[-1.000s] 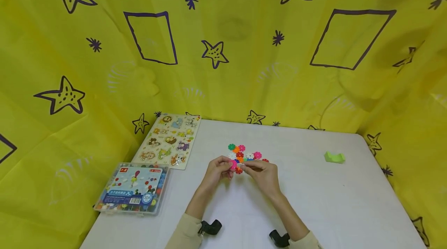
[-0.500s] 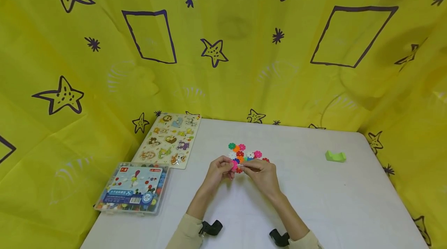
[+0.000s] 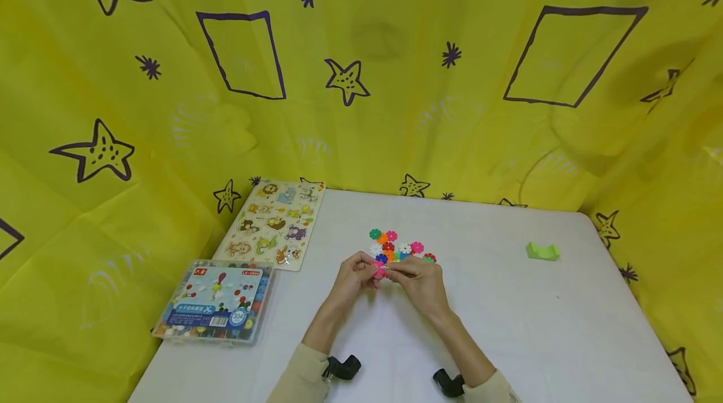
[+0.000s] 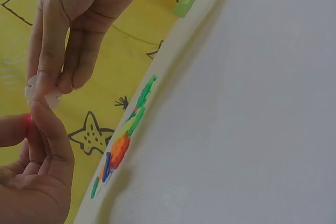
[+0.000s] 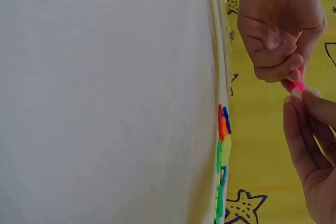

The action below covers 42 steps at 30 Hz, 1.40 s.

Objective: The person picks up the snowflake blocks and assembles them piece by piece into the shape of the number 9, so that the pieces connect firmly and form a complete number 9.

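The left hand [image 3: 354, 272] pinches a pink disc [image 4: 28, 125] between thumb and fingertips; the right hand [image 3: 422, 282] has its thumb and fingers closed on a white disc [image 4: 52, 99]. The two discs meet edge to edge in the right wrist view, or nearly so — the fingertips cover the join, so I cannot tell whether any notches are engaged.

That hidden join looks like the main weak point. If the notches are out of line, pushing would probably make one disc twist or skid off the other, and such small grips leave little to resist it. A disc squeezed out could drop to the table [image 3: 508, 315] or among its like.

Just beyond the fingers lies the pile [image 3: 388, 247] of coloured discs, partly masked by the right hand. A knuckle dipping forward could knock it out of shape; whether its discs are locked together or merely touching, I cannot tell.

Farther out the danger thins. The box [image 3: 217, 302] and the board [image 3: 280, 236] sit off to the left, the green block [image 3: 543, 252] well apart on the right — only a wide sweep of a forearm seems likely to disturb them.
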Available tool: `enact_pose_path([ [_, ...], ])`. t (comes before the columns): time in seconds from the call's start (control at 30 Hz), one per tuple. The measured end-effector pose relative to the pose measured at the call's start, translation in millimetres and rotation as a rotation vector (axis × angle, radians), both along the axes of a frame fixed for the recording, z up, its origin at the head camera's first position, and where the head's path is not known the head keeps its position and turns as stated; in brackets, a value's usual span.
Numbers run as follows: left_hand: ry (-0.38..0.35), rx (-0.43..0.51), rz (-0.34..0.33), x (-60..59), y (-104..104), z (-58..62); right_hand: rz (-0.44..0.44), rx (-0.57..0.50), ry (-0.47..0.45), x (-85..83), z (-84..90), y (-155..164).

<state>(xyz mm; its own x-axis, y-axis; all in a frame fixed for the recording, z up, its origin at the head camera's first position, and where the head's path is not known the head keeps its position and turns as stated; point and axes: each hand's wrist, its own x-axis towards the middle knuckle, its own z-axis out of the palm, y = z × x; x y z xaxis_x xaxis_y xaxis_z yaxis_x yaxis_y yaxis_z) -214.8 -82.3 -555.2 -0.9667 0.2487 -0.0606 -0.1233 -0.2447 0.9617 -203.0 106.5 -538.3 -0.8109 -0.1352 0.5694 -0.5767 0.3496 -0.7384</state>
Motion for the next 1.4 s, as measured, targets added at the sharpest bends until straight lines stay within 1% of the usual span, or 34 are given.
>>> enact_pose_path([
  [0.1,0.013,0.002,0.001,-0.9,-1,1.0,0.005,0.013,-0.033,-2.0,1.6,2],
  [0.17,0.018,-0.008,0.001,-1.1,-1,1.3,-0.003,0.027,-0.072,-3.6,2.9,4],
  [0.3,-0.028,-0.028,0.015,-1.4,-2,2.3,-0.066,0.080,-0.175,-7.6,5.6,12],
  [0.37,-0.065,-0.028,0.026,-1.7,-3,3.0,-0.101,0.132,-0.223,-9.9,6.0,15],
  [0.47,-0.082,-0.018,0.031,-1.1,-6,4.9,-0.134,0.225,-0.292,-12.8,5.7,19],
  [0.63,-0.084,0.033,0.044,-1.8,-9,4.7,-0.156,0.378,-0.362,-18.1,2.7,20],
  [0.83,-0.093,0.126,0.030,-3.7,-12,3.0,-0.162,0.542,-0.400,-26.2,-0.9,14],
  [0.93,-0.102,0.172,0.019,-4.2,-12,3.0,-0.165,0.605,-0.399,-30.1,-1.3,11],
  [1.0,-0.113,0.194,0.017,-4.2,-13,3.4,-0.167,0.614,-0.387,-32.1,-1.4,10],
  [1.07,-0.123,0.204,0.015,-3.8,-14,4.2,-0.176,0.598,-0.375,-33.7,-1.3,9],
  [1.23,-0.152,0.183,-0.002,-2.4,-18,5.2,-0.195,0.523,-0.376,-34.0,0.8,11],
  [1.4,-0.159,0.182,-0.017,-2.6,-19,5.9,-0.183,0.441,-0.381,-29.0,3.3,14],
])
